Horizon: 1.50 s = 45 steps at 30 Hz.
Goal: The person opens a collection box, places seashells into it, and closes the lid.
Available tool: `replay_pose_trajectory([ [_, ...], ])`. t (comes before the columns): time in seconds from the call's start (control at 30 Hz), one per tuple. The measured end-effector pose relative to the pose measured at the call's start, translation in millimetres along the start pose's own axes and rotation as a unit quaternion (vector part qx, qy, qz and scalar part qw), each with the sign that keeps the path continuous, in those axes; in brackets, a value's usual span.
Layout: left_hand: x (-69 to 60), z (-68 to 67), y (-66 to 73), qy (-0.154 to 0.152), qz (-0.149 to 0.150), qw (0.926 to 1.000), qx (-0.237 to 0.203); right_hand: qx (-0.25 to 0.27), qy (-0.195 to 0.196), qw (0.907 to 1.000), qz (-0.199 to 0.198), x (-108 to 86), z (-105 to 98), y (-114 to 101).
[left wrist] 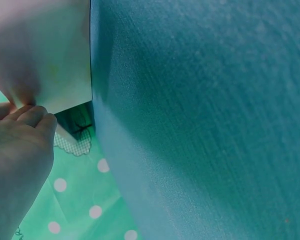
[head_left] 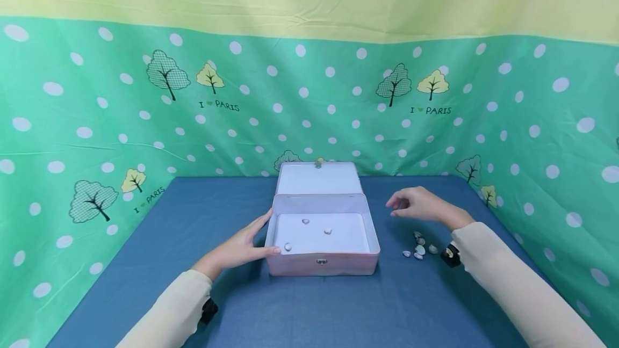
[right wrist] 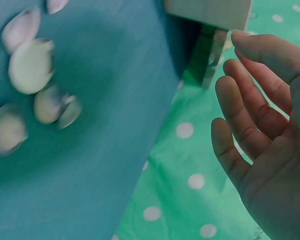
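Loose shells point(head_left: 420, 250) right of centre in the lower frame; both hands free of shells.
The left hand point(head_left: 242, 247) rests extended against the left side of the open box point(head_left: 295, 266) at centre, thumb at the rim; the right hand point(head_left: 419, 204), fingers loosely bent and holding nothing, hangs above the surface point(head_left: 309, 313). Three shells point(head_left: 328, 231) lie inside the box. Assessment: shells likely light, stiff, smooth, brittle at thin edges; a gentle fingertip-and-thumb pinch across opposite edges should suit, without squeezing.
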<state>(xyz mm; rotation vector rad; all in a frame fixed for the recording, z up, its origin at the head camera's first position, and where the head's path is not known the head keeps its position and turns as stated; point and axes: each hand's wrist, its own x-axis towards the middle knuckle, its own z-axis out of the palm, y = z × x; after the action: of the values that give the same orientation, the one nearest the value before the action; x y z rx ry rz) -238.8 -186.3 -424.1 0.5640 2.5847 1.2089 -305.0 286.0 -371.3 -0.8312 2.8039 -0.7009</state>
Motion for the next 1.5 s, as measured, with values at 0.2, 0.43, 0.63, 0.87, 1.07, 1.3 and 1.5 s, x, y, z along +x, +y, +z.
replay_pose_trajectory([
  [0.2,0.0,0.2,-0.6,0.000,-0.003,1.0000,-0.002,0.007,-0.001,0.9999,0.010,-15.3,2,14],
  [0.43,0.4,0.6,-1.3,0.002,-0.003,1.0000,0.001,0.013,0.000,0.9995,0.029,-28.7,11,32],
  [0.63,0.6,0.9,-1.7,0.000,-0.005,1.0000,0.000,0.043,-0.011,0.9972,0.060,-39.3,23,46],
  [0.87,0.7,1.1,-2.3,0.001,-0.005,1.0000,0.005,0.065,-0.022,0.9943,0.082,-46.9,35,59],
  [1.07,0.7,1.5,-2.8,0.001,-0.004,1.0000,0.002,0.067,-0.022,0.9931,0.094,-49.8,40,63],
  [1.3,0.5,1.5,-3.0,0.003,-0.003,1.0000,0.006,0.068,-0.019,0.9923,0.101,-49.9,40,62],
  [1.5,0.2,1.5,-2.6,0.001,-0.004,1.0000,0.004,0.075,-0.019,0.9915,0.105,-50.2,41,62],
])
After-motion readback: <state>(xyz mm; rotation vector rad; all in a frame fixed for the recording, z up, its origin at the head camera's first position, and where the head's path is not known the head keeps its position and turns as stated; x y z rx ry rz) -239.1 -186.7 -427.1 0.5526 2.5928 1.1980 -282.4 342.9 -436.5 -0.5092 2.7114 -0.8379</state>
